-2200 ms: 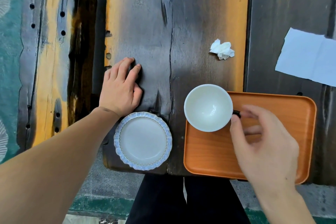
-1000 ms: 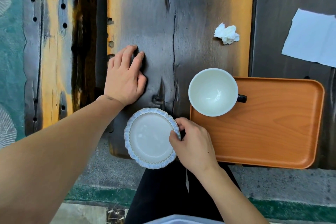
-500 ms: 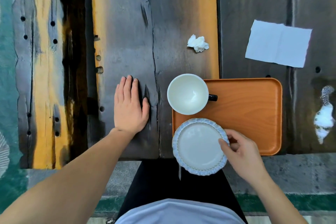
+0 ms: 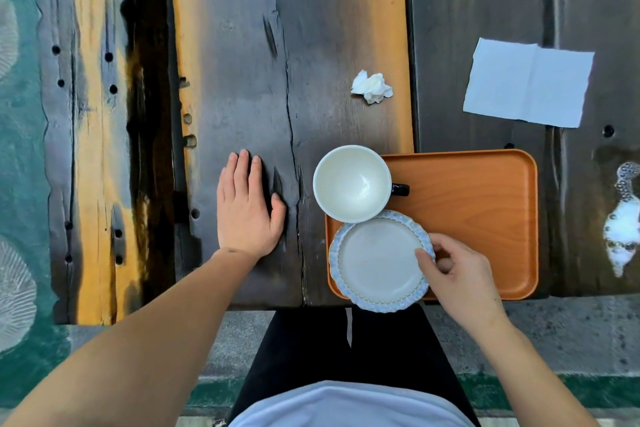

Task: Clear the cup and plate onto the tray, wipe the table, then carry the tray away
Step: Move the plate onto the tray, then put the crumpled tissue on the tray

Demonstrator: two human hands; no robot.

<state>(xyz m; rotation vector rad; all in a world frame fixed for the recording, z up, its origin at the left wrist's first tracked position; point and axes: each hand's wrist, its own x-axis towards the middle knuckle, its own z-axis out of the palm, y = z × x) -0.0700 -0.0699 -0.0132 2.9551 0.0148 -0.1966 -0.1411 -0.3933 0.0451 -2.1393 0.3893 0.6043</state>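
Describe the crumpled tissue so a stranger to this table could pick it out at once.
Start at the orange tray near the table's front edge and find the white cup at its far left corner. Look straight beyond the cup on the dark plank: the crumpled tissue lies there alone. It is a small balled white wad, unlike the flat unfolded napkin off to its right.
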